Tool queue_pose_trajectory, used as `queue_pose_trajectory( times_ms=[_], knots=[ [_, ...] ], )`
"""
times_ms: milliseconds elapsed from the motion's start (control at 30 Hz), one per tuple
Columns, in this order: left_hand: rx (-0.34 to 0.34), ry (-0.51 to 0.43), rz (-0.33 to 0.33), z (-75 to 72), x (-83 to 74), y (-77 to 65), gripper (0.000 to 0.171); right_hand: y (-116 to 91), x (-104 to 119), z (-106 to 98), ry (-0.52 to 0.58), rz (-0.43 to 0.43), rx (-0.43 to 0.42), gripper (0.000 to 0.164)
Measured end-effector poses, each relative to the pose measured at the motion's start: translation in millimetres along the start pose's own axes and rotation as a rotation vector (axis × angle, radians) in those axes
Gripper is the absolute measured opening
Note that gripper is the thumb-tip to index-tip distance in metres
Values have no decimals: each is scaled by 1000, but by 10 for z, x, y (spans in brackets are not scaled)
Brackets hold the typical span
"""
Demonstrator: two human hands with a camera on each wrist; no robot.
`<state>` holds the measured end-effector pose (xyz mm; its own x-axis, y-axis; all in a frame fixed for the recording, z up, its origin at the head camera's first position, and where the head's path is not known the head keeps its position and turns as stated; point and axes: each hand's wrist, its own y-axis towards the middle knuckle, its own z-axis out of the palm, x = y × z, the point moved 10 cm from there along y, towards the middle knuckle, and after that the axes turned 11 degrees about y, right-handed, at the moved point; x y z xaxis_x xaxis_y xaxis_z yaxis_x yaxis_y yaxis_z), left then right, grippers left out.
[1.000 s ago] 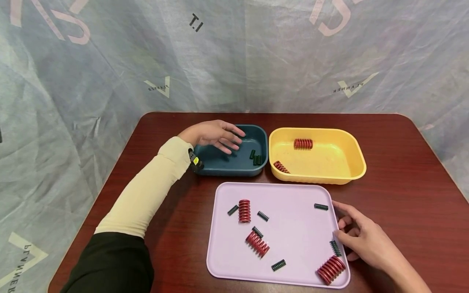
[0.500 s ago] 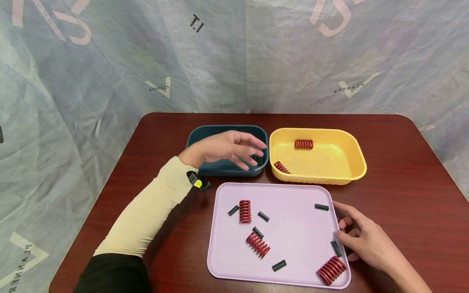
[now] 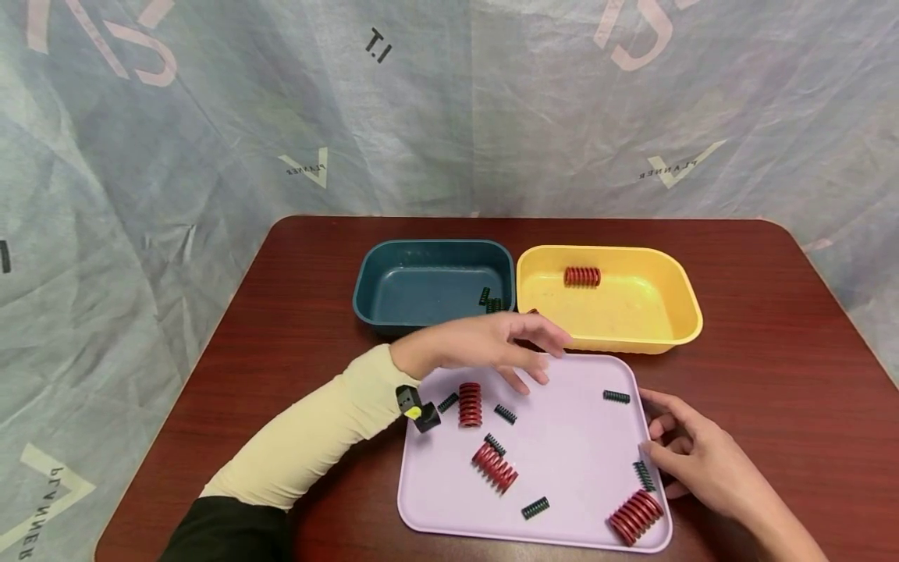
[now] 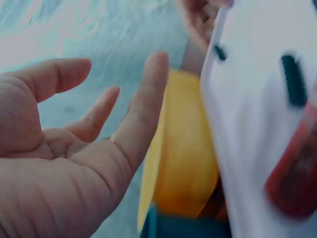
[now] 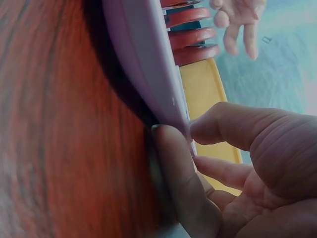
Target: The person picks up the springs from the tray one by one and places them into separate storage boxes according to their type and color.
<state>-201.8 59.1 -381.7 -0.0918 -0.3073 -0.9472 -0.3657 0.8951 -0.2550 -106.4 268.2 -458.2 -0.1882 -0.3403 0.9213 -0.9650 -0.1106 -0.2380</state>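
Note:
My left hand [image 3: 492,347], fingers spread and holding nothing, hovers over the back edge of the lilac tray [image 3: 569,468]. In the left wrist view that hand [image 4: 84,134] is bare-palmed beside the tray. My right hand [image 3: 695,453] pinches the tray's right rim, thumb and fingers on either side of it in the right wrist view. On the tray lie large red springs, one standing out at the left [image 3: 470,404], another mid-left [image 3: 495,468] and a third at the front right corner [image 3: 635,517]. Several small dark green springs, such as one near the front [image 3: 535,508], lie among them.
Behind the tray stand a dark teal bin [image 3: 421,324] holding small green springs [image 3: 494,305] and a yellow bin [image 3: 681,312] with red springs [image 3: 582,276]. My left hand partly hides the second red spring. Grey sheeting [image 3: 449,117] hangs behind the table [image 3: 758,328].
My left hand has moved out of the teal bin, toward me and to the right, to above the tray's back edge. The right hand stays at the tray's right rim.

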Motion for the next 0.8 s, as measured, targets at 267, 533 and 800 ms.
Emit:
queue_pose_trajectory(
  times_ms=[267,533,800],
  knots=[
    [54,-72,-56,338,130,288,56,-3,-15,1,48,-2,30,65],
    [-4,-233,-109,511,244,578,60,-14,-23,-3,70,-13,46,67],
    [-14,-331,-192,644,359,748,70,-13,-15,3,70,-26,45,67]
  ],
)
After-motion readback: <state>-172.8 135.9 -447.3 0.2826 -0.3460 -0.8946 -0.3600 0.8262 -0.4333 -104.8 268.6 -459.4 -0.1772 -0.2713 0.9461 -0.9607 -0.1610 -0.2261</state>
